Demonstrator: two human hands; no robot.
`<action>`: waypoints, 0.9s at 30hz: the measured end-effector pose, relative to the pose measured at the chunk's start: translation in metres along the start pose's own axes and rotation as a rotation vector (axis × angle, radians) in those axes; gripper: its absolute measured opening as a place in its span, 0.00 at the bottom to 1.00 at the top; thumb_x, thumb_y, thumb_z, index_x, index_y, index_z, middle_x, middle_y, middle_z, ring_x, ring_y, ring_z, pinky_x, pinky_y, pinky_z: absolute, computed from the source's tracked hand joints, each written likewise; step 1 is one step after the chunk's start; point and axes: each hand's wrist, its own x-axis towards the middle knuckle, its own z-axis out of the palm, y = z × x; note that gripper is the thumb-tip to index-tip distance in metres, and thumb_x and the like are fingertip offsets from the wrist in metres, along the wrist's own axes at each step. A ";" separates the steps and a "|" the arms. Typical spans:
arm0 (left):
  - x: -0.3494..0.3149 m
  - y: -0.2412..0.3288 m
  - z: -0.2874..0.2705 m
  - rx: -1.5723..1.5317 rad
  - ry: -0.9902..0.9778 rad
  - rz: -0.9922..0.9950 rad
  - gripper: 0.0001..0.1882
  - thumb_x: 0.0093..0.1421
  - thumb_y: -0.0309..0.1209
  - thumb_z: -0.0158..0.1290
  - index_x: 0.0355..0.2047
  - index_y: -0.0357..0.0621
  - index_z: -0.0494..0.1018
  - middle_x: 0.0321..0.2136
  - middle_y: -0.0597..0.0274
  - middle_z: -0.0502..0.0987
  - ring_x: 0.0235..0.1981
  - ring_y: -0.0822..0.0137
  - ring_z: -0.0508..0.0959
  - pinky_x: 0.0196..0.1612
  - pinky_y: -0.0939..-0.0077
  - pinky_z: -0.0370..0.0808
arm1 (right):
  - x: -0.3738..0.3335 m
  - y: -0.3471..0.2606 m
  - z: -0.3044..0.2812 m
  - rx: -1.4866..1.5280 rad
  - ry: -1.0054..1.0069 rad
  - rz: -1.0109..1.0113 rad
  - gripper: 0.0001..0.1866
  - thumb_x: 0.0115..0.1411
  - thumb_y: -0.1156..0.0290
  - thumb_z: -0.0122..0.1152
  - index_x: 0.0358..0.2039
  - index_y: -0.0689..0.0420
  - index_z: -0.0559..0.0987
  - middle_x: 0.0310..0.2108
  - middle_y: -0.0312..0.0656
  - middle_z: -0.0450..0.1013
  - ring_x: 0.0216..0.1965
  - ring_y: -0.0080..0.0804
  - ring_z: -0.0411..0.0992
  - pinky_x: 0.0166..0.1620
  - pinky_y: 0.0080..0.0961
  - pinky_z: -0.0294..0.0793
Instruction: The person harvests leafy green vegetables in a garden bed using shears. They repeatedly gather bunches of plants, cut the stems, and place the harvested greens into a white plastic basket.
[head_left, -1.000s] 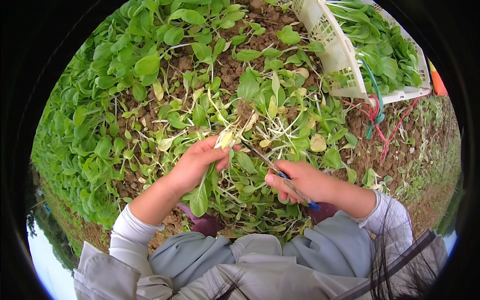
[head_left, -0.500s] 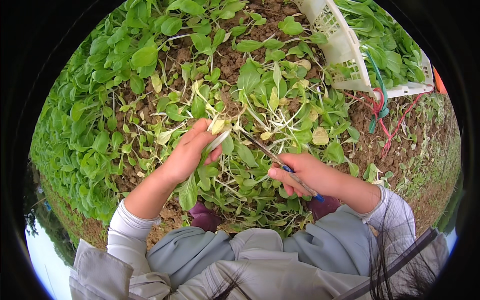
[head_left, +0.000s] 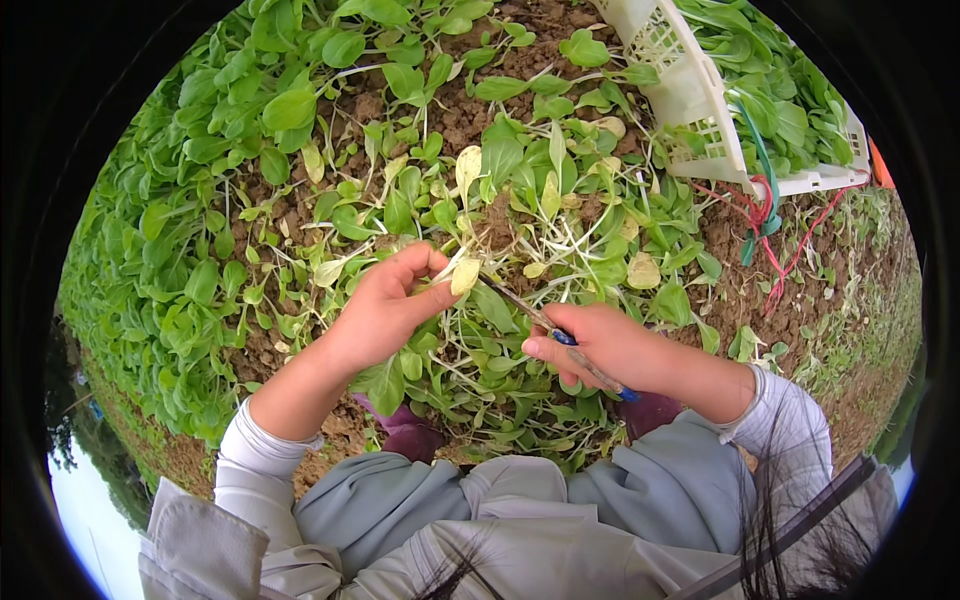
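Observation:
My left hand point(head_left: 385, 308) is closed round a leafy green plant point(head_left: 386, 384), whose leaves hang below the palm. A small yellowed leaf point(head_left: 464, 275) shows at my left fingertips, by the pale stem end. My right hand point(head_left: 605, 345) grips a slim knife point(head_left: 512, 299) with blue on its handle. The blade slants up and left, its tip beside the stem end in my left hand; whether it touches cannot be made out. Under both hands lies a heap of cut greens point(head_left: 500, 400) with pale stems and some yellow leaves.
A white plastic crate point(head_left: 705, 110) of greens stands at the upper right, with red and green cords point(head_left: 765, 215) tied at its corner. Dense leafy plants point(head_left: 150, 240) grow along the left. Brown soil point(head_left: 480, 80) shows between. My purple boots point(head_left: 410, 435) are near the heap.
The plant's stem end has turned in my left hand, and my left fingers have closed nearer to it. A yellow leaf now lies farther up the heap. My right hand has shifted slightly left.

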 end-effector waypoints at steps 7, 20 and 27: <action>0.001 -0.003 -0.005 0.048 0.075 0.066 0.05 0.55 0.28 0.49 0.32 0.40 0.69 0.23 0.75 0.66 0.24 0.83 0.62 0.27 0.87 0.61 | -0.002 0.003 0.004 0.204 -0.036 0.054 0.16 0.59 0.54 0.46 0.32 0.56 0.68 0.15 0.32 0.65 0.14 0.15 0.62 0.16 0.13 0.59; -0.010 0.021 0.004 0.818 0.135 0.379 0.09 0.50 0.31 0.53 0.30 0.39 0.71 0.24 0.55 0.71 0.25 0.55 0.72 0.30 0.69 0.68 | 0.004 0.002 0.004 0.254 -0.075 0.039 0.19 0.59 0.52 0.44 0.33 0.57 0.67 0.15 0.34 0.66 0.13 0.15 0.61 0.16 0.12 0.60; -0.010 0.021 0.000 0.859 0.152 0.393 0.11 0.48 0.32 0.55 0.30 0.39 0.71 0.23 0.56 0.72 0.24 0.56 0.72 0.33 0.67 0.68 | 0.008 -0.001 -0.004 0.436 0.309 -0.200 0.12 0.56 0.64 0.52 0.33 0.57 0.65 0.20 0.37 0.68 0.15 0.14 0.62 0.19 0.11 0.63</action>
